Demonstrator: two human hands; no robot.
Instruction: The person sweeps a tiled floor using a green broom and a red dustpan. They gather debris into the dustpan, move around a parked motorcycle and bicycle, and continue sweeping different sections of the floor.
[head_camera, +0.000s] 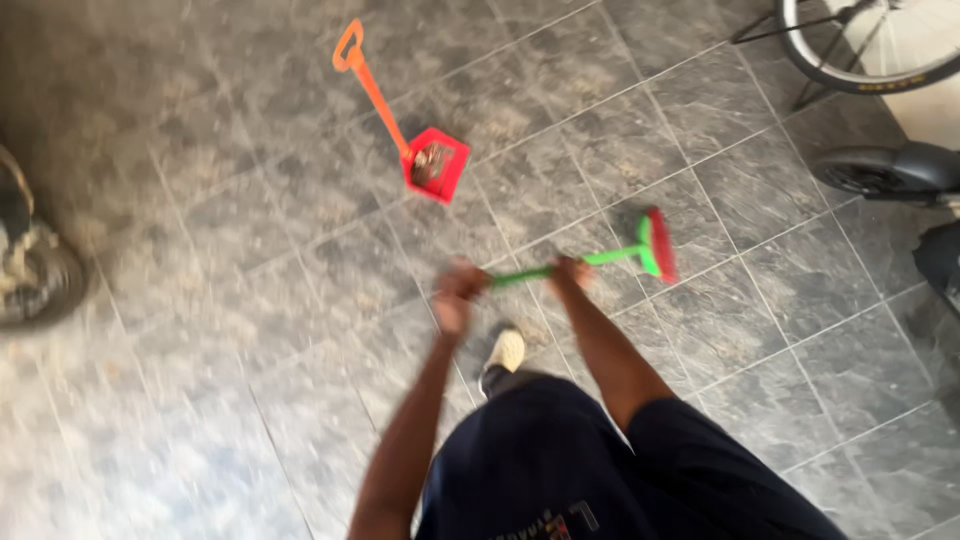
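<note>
My left hand (457, 292) and my right hand (572, 272) both grip the green handle of a broom (600, 258). Its green and red head (657, 245) rests on the grey tiled floor to the right of my hands. A red dustpan (436, 164) with an orange long handle (368, 80) stands on the floor beyond my hands, with some dirt inside it. The picture is blurred by motion.
A bicycle wheel (860, 60) stands at the top right, with a scooter wheel (880, 172) below it. A dark round object (35, 270) sits at the left edge. My foot in a pale shoe (503, 355) is below my hands.
</note>
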